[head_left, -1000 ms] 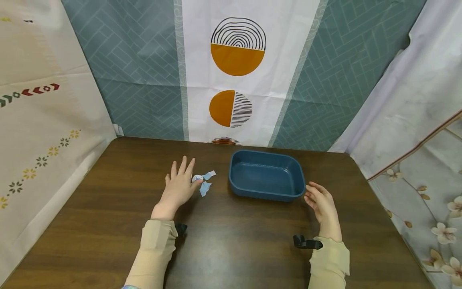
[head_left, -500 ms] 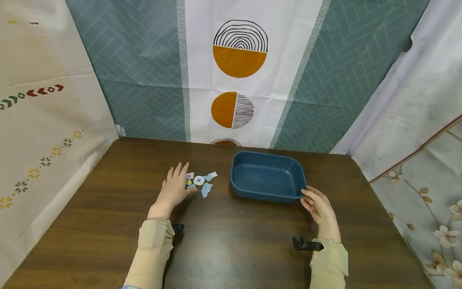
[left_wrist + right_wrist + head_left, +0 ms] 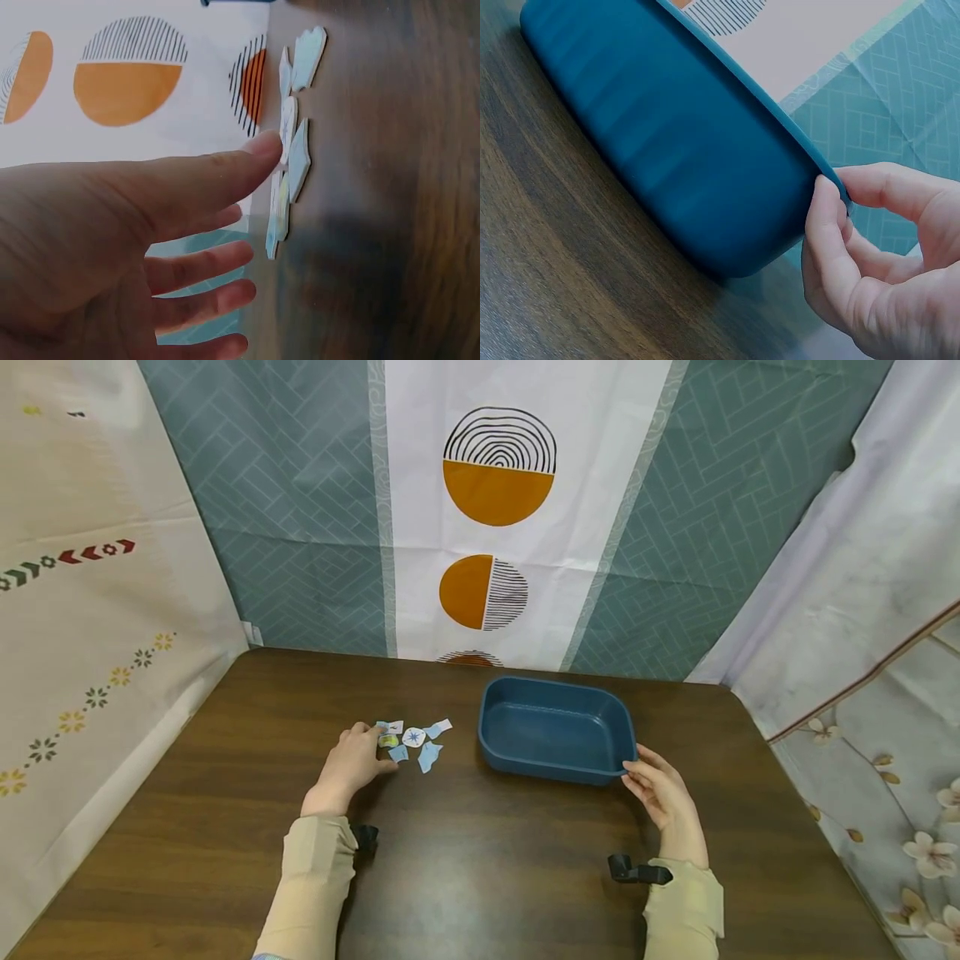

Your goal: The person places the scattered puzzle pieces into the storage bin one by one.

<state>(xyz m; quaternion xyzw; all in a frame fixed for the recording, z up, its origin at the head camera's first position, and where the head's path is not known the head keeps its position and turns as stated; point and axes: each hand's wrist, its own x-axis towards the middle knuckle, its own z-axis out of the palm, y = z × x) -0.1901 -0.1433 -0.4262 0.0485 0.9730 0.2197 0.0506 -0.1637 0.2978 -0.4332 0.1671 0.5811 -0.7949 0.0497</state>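
My left hand (image 3: pixel 351 767) is beside the left end of a group of small flat paper-like cutouts (image 3: pixel 401 754), its fingertips right at the nearest ones. In the left wrist view its thumb and fingers are spread apart with nothing between them. The cutouts are mostly light blue; among them are a round white piece with a blue star (image 3: pixel 414 737) and a yellow-green one (image 3: pixel 387 741). With thumb and fingers my right hand (image 3: pixel 885 255) pinches the rim of a dark blue rectangular plastic bin (image 3: pixel 667 142) at its near right corner.
The brown wooden table (image 3: pixel 480 860) meets a patterned cloth backdrop (image 3: pixel 315 527) at the back. Cloth sheets also hang at left and right. A black wrist mount (image 3: pixel 637 869) sticks out inward from the right sleeve.
My left hand has drawn back to the left and its fingers have bent, uncovering more cutouts. My right hand has moved onto the bin's corner and taken hold of the rim.
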